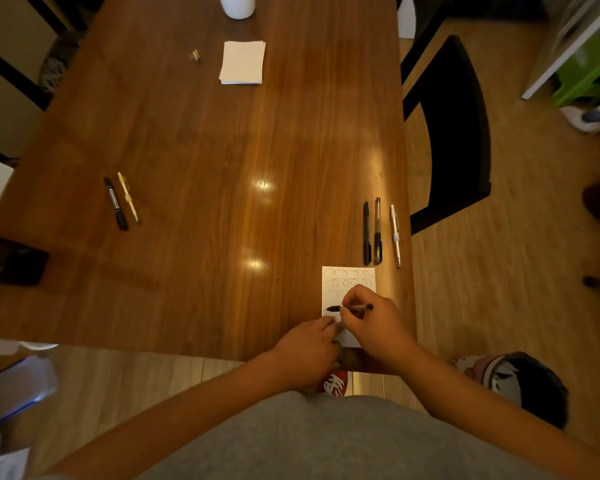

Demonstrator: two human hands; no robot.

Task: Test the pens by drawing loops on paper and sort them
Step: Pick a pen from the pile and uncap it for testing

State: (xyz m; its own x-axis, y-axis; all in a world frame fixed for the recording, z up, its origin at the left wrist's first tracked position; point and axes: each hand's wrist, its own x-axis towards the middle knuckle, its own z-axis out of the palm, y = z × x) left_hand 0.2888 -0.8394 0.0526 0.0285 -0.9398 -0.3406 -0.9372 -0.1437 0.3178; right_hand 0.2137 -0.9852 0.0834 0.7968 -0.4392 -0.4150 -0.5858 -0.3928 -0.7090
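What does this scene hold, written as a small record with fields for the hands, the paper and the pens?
right hand: the right hand grips a black pen, which lies almost level over the sheet
left hand: the left hand rests on the sheet's lower left edge
paper: small white paper near the table's front right corner, with rows of loops at its top
right group: three pens side by side just beyond the paper
left group: two pens, one black and one yellowish
far side: white paper stack

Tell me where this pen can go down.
Bare wood between the left pen pair and the right pen trio, up to the paper stack. Crowded: near right corner, left hand and right hand on the looped sheet.
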